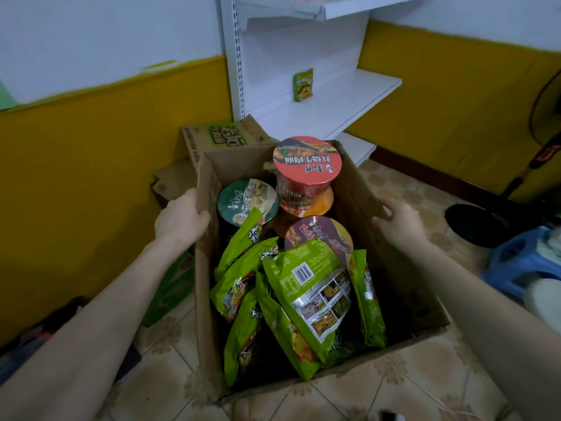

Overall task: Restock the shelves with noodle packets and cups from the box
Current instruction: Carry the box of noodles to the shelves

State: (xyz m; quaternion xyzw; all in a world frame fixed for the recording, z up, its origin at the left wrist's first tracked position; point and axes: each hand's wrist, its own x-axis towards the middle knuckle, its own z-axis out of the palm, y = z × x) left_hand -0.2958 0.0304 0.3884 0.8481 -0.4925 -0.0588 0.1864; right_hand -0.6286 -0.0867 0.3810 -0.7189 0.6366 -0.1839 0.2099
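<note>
- The left hand (pixel 180 218) grips the left wall of the open cardboard box (pixel 403 284); the right hand (pixel 400 221) grips the right wall.
- The box is in front of the white shelf (pixel 331 107), where one green packet (pixel 303 85) stands upright.
- Inside, green noodle packets (pixel 306 287) fill the near half (one shows a barcode), with three cups behind.
- The red cup (pixel 306 161) lid reads 康师傅 红烧牛肉面, upside down.
</note>
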